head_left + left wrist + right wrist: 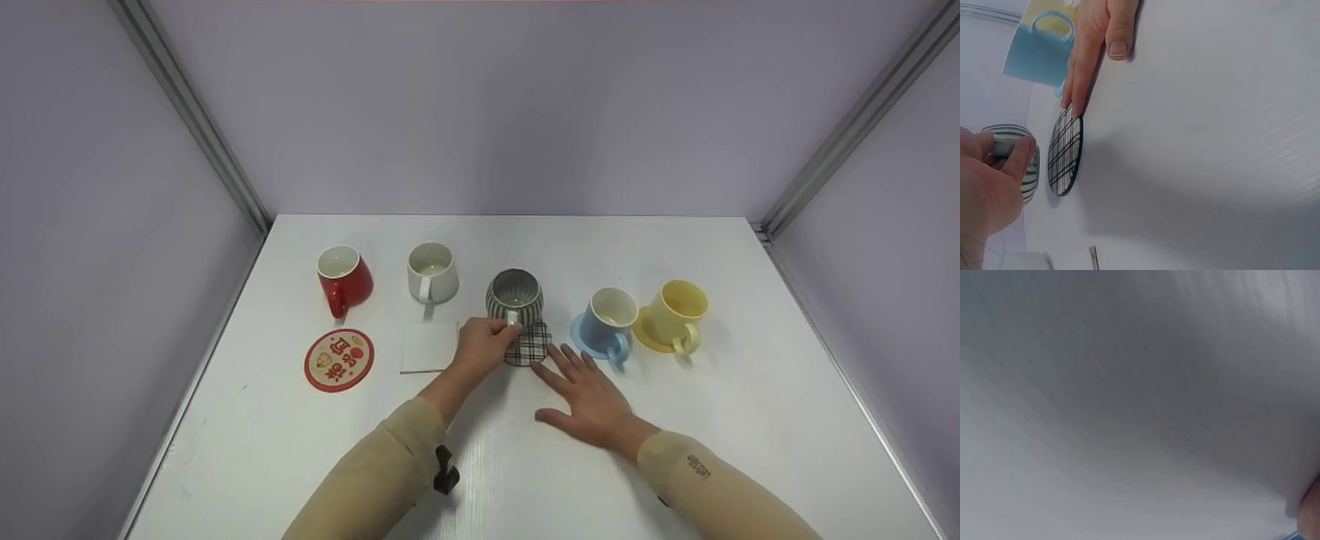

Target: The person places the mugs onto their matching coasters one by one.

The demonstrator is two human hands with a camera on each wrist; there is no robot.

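Observation:
My left hand [484,346] pinches the handle of a grey striped mug [514,296], which stands over the back part of a round plaid coaster [531,346]; whether its base touches the coaster cannot be told. In the left wrist view the ribbed mug [1030,179] is partly hidden behind the left hand [994,185]. My right hand [596,401] lies with spread, straight fingers on the table, its fingertips at the near right edge of the plaid coaster [1065,152]. Only a bit of skin from the right hand [1310,514] shows in the right wrist view.
Right of the hands, a blue mug [606,322] and a yellow mug [675,315] stand on matching coasters. Toward the left are a white mug [433,274], a square white coaster [427,347], a red mug [352,285] and a round red-rimmed coaster [339,360]. Walls enclose the white table [525,480].

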